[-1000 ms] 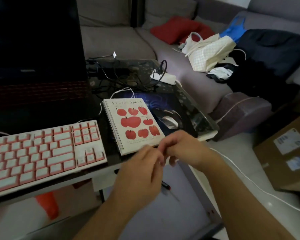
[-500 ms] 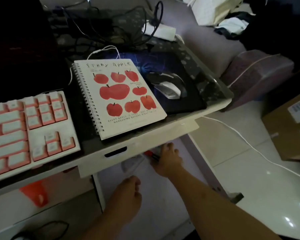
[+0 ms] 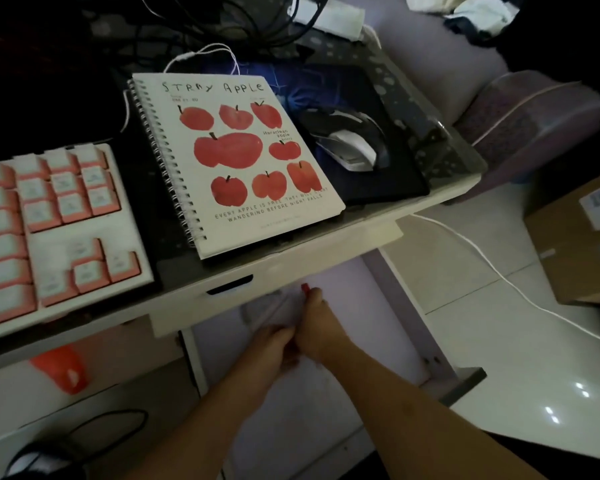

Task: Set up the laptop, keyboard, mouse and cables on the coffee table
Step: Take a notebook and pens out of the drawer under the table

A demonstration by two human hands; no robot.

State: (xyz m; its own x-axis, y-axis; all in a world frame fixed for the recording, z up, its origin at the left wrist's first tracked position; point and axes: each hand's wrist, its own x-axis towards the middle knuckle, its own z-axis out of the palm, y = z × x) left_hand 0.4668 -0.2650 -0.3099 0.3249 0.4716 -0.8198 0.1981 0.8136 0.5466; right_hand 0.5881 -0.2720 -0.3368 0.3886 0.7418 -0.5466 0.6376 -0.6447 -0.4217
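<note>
Both hands are down below the table's front edge now, and they've come together: half a second ago the left hand [image 3: 274, 344] hung back on its own, lower and apart, and now it sits right against the right hand [image 3: 317, 327], touching it. A second ago both were up at table height, fiddling in front of the notebook.

The right hand reaches toward a small red-tipped thing [image 3: 305, 288] just under the table lip; its fingertips are at it, but it's dim there and I can't tell whether it's pinching it or just touching. The left hand's fingers look curled in toward the right hand; whether they hold anything I can't tell either.

Up on the table [image 3: 326, 244], the pink-and-white keyboard [image 3: 59, 223] lies at the left, blurred. Beside it is the spiral notebook [image 3: 236, 161] with red apples on the cover, its lower corner near the front edge. The mouse [image 3: 352, 147] rests on the dark mousepad [image 3: 388, 181] just right of the notebook, and the notebook overlaps the pad's left side. None of those has shifted on the table. The view has simply dropped and closed in, so the laptop is only a dark patch at top left.

A tangle of black cables [image 3: 257, 22] lies at the back, with a thin white cable [image 3: 205, 53] looping behind the notebook. Another white cord [image 3: 492, 268] runs from under the table's right end across the tiled floor, past a cardboard box [image 3: 579, 244].
</note>
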